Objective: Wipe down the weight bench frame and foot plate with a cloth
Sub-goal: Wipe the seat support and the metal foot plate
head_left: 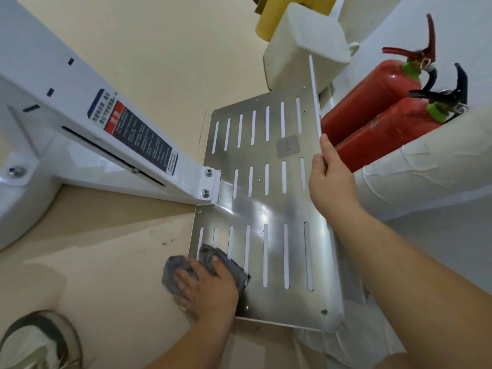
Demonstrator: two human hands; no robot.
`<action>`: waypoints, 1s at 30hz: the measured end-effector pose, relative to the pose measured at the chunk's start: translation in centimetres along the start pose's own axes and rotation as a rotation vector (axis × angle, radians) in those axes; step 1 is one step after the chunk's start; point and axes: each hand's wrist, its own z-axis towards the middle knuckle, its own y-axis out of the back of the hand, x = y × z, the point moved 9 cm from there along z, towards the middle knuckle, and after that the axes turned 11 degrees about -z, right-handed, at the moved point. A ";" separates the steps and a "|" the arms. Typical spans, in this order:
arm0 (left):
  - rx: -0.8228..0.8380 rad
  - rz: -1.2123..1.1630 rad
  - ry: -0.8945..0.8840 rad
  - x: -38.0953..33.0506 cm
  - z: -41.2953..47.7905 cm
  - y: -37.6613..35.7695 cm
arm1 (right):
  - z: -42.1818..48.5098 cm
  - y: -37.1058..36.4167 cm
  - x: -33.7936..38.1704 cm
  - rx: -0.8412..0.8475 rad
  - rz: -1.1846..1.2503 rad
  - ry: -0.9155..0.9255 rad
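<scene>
The slotted metal foot plate (269, 209) is standing tilted on the beige floor (159, 62), bolted at the middle of its left edge to the white frame beam (80, 107), which is running away from the plate to the left and carrying a dark warning label (138, 137). The grey cloth (234, 270) is lying bunched on the plate's near left corner, spilling over the left edge onto the floor. The left hand (210, 286) is pressing down on the cloth, its fingers spread and nearly flat across the fabric and the thumb reaching onto the part over the plate's slots. The right hand (332, 179) is gripping the plate's right edge about halfway along, the thumb lying on the metal face and the other fingers curling round behind the rim. Just beyond the plate's right edge two red fire extinguishers (372, 102) are lying side by side with green collars and black hoses. At the plate's far end a white boxy container (300, 49) is sitting close against it. Well off the plate's near left corner, the toe of a shoe (45, 339) is showing on the floor.
</scene>
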 end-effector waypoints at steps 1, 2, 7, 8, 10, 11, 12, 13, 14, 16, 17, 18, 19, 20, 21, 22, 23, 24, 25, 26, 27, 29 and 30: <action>0.002 -0.042 0.061 -1.3 0.0 -0.5 | 0.0 0.1 -0.1 -0.015 -0.004 0.006; 0.020 -0.058 0.040 -3.8 -0.2 -1.3 | 0.0 0.1 -0.2 -0.027 -0.010 0.012; 0.159 0.171 -0.854 -16.0 -6.2 -5.6 | 0.2 0.2 0.0 -0.021 -0.033 0.016; 0.162 0.197 -0.924 -15.2 -6.0 -5.5 | 0.1 0.2 0.0 -0.019 -0.022 0.016; 0.082 0.156 -0.824 -11.6 -2.9 -3.7 | 0.1 0.4 0.1 -0.019 0.011 0.010; 0.024 0.097 -0.651 -9.1 -0.6 -2.1 | 0.1 0.6 0.2 -0.023 0.023 0.005; -0.005 0.015 -0.427 -6.7 1.4 -0.7 | 0.2 0.8 0.3 -0.032 0.034 0.002; -0.005 -0.060 -0.231 -5.2 2.5 -0.1 | 0.3 1.0 0.4 -0.042 0.045 -0.005; 0.010 -0.116 -0.143 -5.4 2.5 0.1 | 0.4 1.1 0.4 -0.050 0.063 -0.017; 0.055 -0.232 -0.291 -10.3 0.8 -0.9 | 0.7 1.3 0.5 -0.068 0.117 -0.038; 0.108 -0.325 -0.405 -14.0 -0.7 -1.5 | 0.8 1.5 0.6 -0.076 0.140 -0.046; 0.183 -0.437 -0.469 -17.6 -2.3 -1.9 | 1.0 1.7 0.7 -0.086 0.148 -0.046; 0.271 -0.531 -0.516 -21.2 -3.7 -2.2 | 1.1 2.1 0.9 -0.102 0.143 -0.027; 0.354 -0.616 -0.558 -24.8 -5.3 -1.7 | 1.4 2.5 1.2 -0.116 0.139 -0.002; 0.395 -0.701 -0.596 -28.0 -6.6 -0.6 | 1.6 3.0 1.7 -0.119 0.171 0.026; 0.397 -0.774 -0.622 -30.8 -7.3 0.7 | 1.9 3.2 2.3 -0.106 0.236 0.041; 0.388 -0.810 -0.627 -33.0 -7.9 2.0 | 2.0 3.3 3.0 -0.077 0.327 0.053; 0.392 -0.828 -0.625 -34.9 -8.7 3.0 | 2.5 3.2 3.6 -0.042 0.417 0.050; 0.420 -0.822 -0.628 -36.5 -9.7 3.5 | 3.0 2.9 4.3 -0.002 0.503 0.041; 0.480 -0.792 -0.630 -37.8 -10.7 3.0 | 3.5 2.6 4.8 0.052 0.568 0.010; 0.575 -0.768 -0.625 -38.8 -12.4 2.4 | 3.8 2.2 5.3 0.110 0.649 -0.030; 0.814 -0.769 -0.478 -39.4 -15.0 0.1 | 4.5 1.9 5.1 0.154 0.765 -0.129; 0.974 -0.815 -0.368 -39.6 -16.6 -0.9 | 5.0 2.5 4.6 0.117 0.780 -0.163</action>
